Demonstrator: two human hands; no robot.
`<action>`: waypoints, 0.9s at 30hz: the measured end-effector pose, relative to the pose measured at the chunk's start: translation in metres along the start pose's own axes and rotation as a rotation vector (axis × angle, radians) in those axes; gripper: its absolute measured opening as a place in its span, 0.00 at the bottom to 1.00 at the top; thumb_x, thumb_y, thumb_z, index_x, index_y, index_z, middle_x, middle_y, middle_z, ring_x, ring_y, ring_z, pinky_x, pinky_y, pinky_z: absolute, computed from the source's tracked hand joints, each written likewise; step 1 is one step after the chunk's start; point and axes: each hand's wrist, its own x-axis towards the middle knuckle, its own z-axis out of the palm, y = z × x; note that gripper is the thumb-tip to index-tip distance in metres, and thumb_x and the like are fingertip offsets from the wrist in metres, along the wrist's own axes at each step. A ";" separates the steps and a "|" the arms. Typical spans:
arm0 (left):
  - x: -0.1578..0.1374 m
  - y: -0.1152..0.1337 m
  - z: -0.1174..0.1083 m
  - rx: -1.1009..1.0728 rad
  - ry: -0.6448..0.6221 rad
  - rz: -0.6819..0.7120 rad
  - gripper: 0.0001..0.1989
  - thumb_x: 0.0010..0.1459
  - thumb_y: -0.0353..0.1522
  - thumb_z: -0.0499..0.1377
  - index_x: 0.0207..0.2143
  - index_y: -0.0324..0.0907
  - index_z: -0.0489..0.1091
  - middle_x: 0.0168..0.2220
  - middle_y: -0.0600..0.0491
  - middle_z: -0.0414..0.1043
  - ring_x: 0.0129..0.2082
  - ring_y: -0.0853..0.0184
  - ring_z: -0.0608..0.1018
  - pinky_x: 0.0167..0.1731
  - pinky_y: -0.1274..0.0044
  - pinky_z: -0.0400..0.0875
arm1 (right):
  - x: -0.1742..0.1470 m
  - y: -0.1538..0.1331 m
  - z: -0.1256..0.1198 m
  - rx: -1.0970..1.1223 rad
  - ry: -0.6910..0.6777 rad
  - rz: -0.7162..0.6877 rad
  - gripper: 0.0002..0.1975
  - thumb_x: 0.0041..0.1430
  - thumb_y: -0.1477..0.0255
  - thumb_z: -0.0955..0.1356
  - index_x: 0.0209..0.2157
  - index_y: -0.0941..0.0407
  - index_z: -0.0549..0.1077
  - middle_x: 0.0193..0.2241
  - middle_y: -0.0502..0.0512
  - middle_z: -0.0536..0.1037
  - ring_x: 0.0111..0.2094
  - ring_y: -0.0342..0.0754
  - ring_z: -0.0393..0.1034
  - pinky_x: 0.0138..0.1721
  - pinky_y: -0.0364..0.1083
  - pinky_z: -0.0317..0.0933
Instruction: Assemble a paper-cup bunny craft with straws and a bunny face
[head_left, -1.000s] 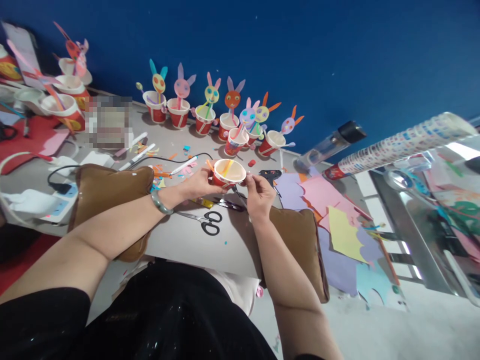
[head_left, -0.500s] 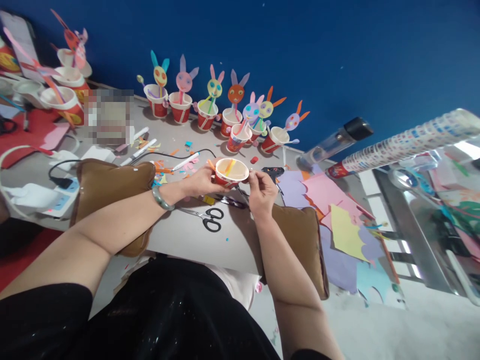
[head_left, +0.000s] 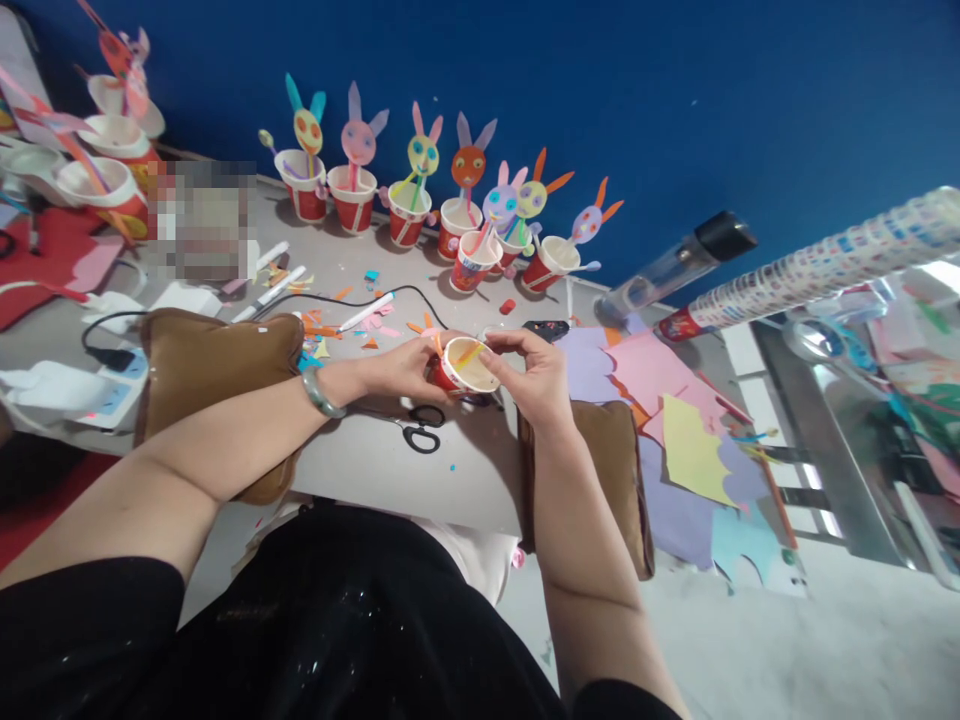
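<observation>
Hovering over the grey table (head_left: 465, 500), my left hand (head_left: 411, 370) is gripping the red cup (head_left: 476, 376), hiding its left side; my right hand (head_left: 538, 375) is overlapping its rim, pinching or not I cannot tell. Scissors (head_left: 421, 427) are lying partly covered below; a yellow strip (head_left: 469, 355) is showing inside.

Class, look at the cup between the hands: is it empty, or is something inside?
Not empty: the cup's open mouth shows a yellow strip inside.
</observation>
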 end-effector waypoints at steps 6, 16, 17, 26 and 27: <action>-0.002 -0.002 0.002 -0.027 -0.030 -0.006 0.23 0.43 0.36 0.78 0.41 0.41 0.77 0.38 0.48 0.79 0.44 0.58 0.81 0.52 0.66 0.76 | -0.003 -0.009 0.001 -0.079 -0.066 0.023 0.12 0.56 0.59 0.78 0.34 0.53 0.83 0.32 0.53 0.85 0.34 0.49 0.79 0.42 0.51 0.74; -0.005 0.010 0.007 -0.064 -0.081 -0.052 0.19 0.44 0.33 0.75 0.37 0.41 0.74 0.35 0.52 0.76 0.40 0.63 0.78 0.45 0.71 0.75 | -0.004 -0.010 -0.001 -0.118 -0.095 0.048 0.06 0.57 0.66 0.75 0.31 0.53 0.81 0.29 0.51 0.84 0.32 0.48 0.76 0.38 0.49 0.72; -0.006 0.011 0.008 -0.098 -0.077 -0.072 0.20 0.43 0.34 0.76 0.38 0.41 0.74 0.36 0.51 0.76 0.39 0.63 0.78 0.44 0.71 0.75 | -0.004 -0.011 0.000 -0.122 -0.101 0.047 0.05 0.56 0.67 0.75 0.31 0.53 0.81 0.29 0.51 0.83 0.31 0.48 0.76 0.38 0.49 0.72; -0.007 0.011 0.016 -0.108 0.076 -0.164 0.28 0.48 0.54 0.73 0.34 0.42 0.70 0.33 0.55 0.68 0.33 0.68 0.72 0.35 0.75 0.69 | -0.004 -0.014 0.002 -0.139 -0.119 0.053 0.04 0.57 0.68 0.74 0.29 0.53 0.80 0.28 0.49 0.83 0.31 0.47 0.75 0.38 0.48 0.70; -0.006 0.010 0.016 -0.098 0.089 -0.158 0.27 0.50 0.55 0.72 0.34 0.42 0.70 0.32 0.55 0.68 0.33 0.68 0.72 0.35 0.75 0.69 | -0.004 -0.014 0.002 -0.138 -0.123 0.058 0.05 0.57 0.68 0.74 0.29 0.53 0.80 0.28 0.49 0.83 0.31 0.47 0.74 0.38 0.48 0.70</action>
